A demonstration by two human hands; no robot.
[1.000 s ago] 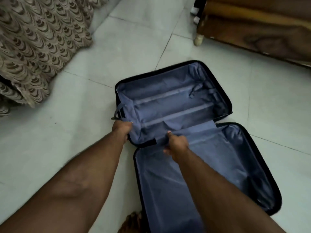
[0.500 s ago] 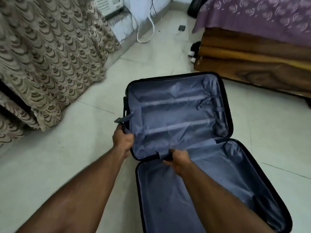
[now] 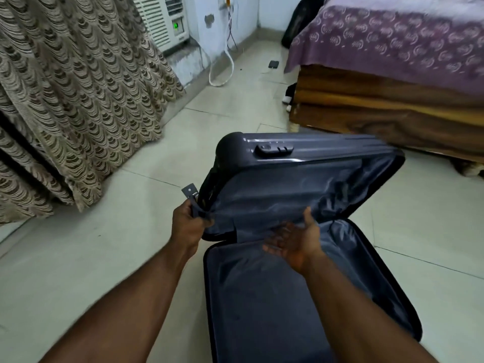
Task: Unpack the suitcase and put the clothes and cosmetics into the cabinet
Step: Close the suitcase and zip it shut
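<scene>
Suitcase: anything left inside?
The lower half of the suitcase shows only bare grey lining. The raised lid, gripped by the left hand, shows lining too; its far part is shadowed and folded.

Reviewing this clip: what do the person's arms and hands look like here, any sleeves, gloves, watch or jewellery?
Both forearms are bare as far as the frame shows, with no sleeves in view. The left hand and right hand wear no gloves; no watch, bracelet or ring is visible, though the picture is slightly blurred.
</scene>
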